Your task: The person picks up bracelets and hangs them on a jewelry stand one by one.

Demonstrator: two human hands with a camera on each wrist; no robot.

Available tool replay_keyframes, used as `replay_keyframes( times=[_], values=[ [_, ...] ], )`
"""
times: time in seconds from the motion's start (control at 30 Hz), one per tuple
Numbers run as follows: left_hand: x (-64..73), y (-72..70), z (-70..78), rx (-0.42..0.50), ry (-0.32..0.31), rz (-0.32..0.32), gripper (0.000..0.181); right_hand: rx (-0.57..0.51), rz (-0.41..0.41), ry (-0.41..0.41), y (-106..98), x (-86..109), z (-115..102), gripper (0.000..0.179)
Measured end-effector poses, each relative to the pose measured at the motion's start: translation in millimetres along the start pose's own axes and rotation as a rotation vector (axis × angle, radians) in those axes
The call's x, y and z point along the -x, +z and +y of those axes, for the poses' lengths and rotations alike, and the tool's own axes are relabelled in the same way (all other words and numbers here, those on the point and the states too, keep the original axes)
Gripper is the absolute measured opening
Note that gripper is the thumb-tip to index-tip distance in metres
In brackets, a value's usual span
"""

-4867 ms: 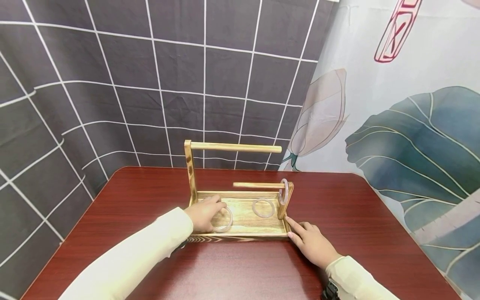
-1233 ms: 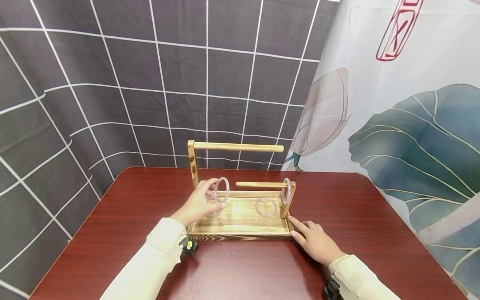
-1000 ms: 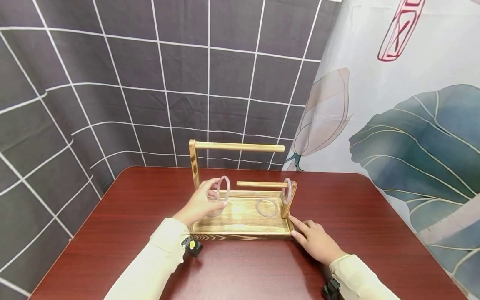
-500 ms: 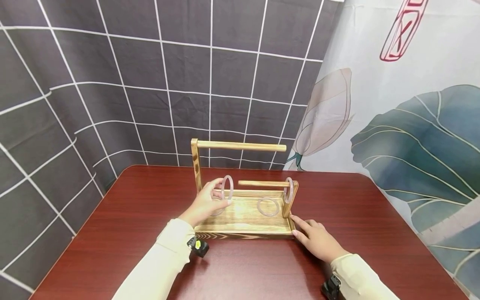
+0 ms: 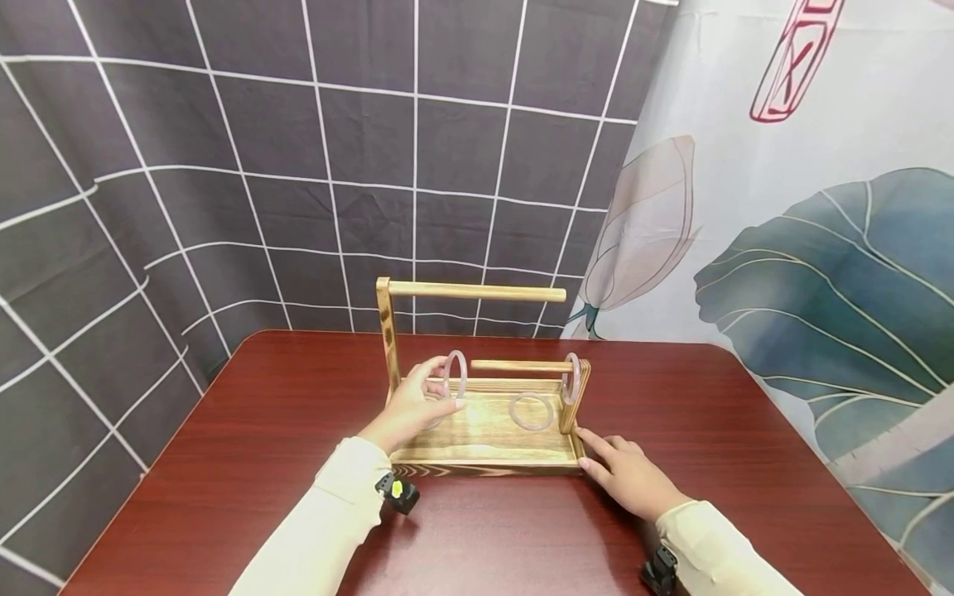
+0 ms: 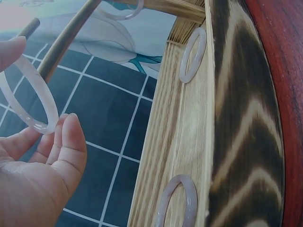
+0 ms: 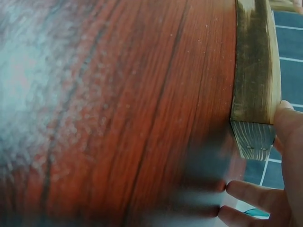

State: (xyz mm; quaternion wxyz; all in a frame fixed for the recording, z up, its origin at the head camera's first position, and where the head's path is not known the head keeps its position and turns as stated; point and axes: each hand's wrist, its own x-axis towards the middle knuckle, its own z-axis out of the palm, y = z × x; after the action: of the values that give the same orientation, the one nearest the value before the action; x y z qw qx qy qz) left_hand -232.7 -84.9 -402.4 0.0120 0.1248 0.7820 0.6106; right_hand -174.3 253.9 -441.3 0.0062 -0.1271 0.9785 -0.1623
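My left hand (image 5: 415,406) pinches a pale translucent bangle (image 5: 465,377) between thumb and fingertips, upright above the left part of a wooden bangle stand (image 5: 477,470). That bangle is just left of the free end of the short lower rod (image 5: 514,365). Another bangle (image 5: 577,381) hangs on this rod against its right post. Flat in the tray lies a bangle (image 5: 532,429) at the right; a further bangle (image 6: 191,203) lies nearer the left, mostly behind the hand in the head view. My right hand (image 5: 629,476) touches the stand's right end with thumb and extended forefinger.
The longer upper rod (image 5: 477,290) runs right from a tall left post (image 5: 387,331), its right end free. The stand sits on a reddish-brown table (image 5: 492,530). Behind hang a dark gridded cloth (image 5: 462,149) and a floral cloth (image 5: 708,248).
From low in the tray, my left hand has risen with a bangle, now upright, and shifted slightly right toward the lower rod's free end. My right hand stays at the stand's right end.
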Motion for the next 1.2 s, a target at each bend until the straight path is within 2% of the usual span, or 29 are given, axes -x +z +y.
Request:
replay_keyframes(
  times=[0.47,0.8,1.2],
  values=[
    [-2.2,5.3,0.7,0.076,-0.027,0.002,0.076,0.05,0.052,-0.021,5.9,3.5,1.3,0.048],
    [-4.5,11.3,1.9,0.229,-0.07,-0.019,0.073,0.044,0.039,-0.012,6.7,3.5,2.7,0.049],
    [-7.0,15.9,0.3,0.349,-0.1,-0.071,0.069,0.032,0.04,-0.015,4.8,3.3,0.3,0.048]
  ],
)
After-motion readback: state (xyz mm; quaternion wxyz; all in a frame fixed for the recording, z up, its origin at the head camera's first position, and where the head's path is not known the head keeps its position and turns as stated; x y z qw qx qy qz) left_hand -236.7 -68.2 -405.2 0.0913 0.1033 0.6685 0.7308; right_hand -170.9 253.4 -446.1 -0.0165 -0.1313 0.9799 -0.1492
